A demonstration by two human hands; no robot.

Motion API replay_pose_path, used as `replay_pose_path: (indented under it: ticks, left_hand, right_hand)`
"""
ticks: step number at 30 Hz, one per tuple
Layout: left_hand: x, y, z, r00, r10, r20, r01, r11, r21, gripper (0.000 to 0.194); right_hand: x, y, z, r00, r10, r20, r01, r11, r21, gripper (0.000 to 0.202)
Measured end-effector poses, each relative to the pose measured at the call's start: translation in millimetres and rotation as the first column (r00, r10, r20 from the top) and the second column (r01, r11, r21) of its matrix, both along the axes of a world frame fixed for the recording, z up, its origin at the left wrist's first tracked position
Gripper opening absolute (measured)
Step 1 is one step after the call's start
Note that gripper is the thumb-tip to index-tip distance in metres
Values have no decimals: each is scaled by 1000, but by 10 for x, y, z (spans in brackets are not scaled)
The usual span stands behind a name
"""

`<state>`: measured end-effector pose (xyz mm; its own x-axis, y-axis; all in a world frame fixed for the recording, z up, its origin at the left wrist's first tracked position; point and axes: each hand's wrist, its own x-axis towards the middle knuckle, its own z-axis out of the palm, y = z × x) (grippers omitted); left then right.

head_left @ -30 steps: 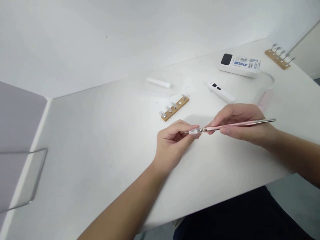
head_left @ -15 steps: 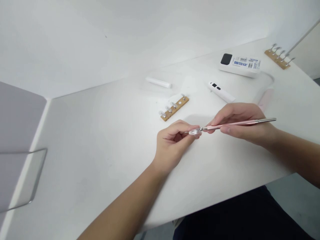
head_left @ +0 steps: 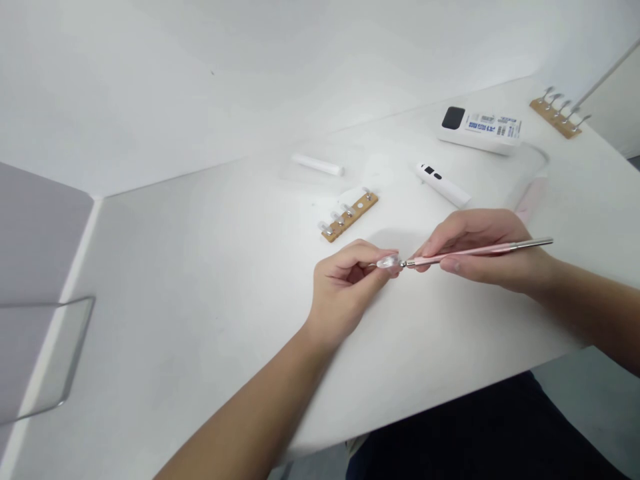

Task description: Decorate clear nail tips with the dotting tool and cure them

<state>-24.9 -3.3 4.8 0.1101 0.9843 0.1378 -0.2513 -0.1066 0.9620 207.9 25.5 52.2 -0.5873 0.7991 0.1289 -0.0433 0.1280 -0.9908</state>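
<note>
Between the thumb and fingers of my left hand (head_left: 343,287) is a small clear false nail (head_left: 387,262), shiny and silvery where it catches the light. My right hand (head_left: 487,247) grips a slim pink nail-art pen (head_left: 480,251) with silver ends, much as one holds a pencil. The pen's metal tip meets the right end of the nail, or comes very close to it; I cannot tell which. Beyond my left hand, a wooden nail stand (head_left: 353,215) carries several clear nails on short posts, with one bare white spot among them.
A white stick (head_left: 319,164) lies behind the wooden stand. A white handheld device (head_left: 443,185) and a larger white labelled box (head_left: 480,132) are toward the back right. A second wooden stand (head_left: 556,117) is at the far right, near a pale pink object (head_left: 532,198).
The pen's tip has shifted slightly down, and the nail has turned a little in my left fingers. My right hand is slightly lower. All else is still.
</note>
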Motion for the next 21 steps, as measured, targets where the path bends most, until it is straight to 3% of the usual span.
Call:
replay_pose_path:
  ticks: [6, 21]
  left_hand:
    - [2, -10, -5, 1000, -7, 12, 7, 1000, -9, 4]
    - [-3, -8, 23, 999, -24, -24, 24, 999, 21, 4]
  right_hand:
    - [-7, 6, -4, 1000, 25, -17, -25, 1000, 5, 12]
    - [-24, 1, 22, 997, -68, 26, 68, 998, -5, 10]
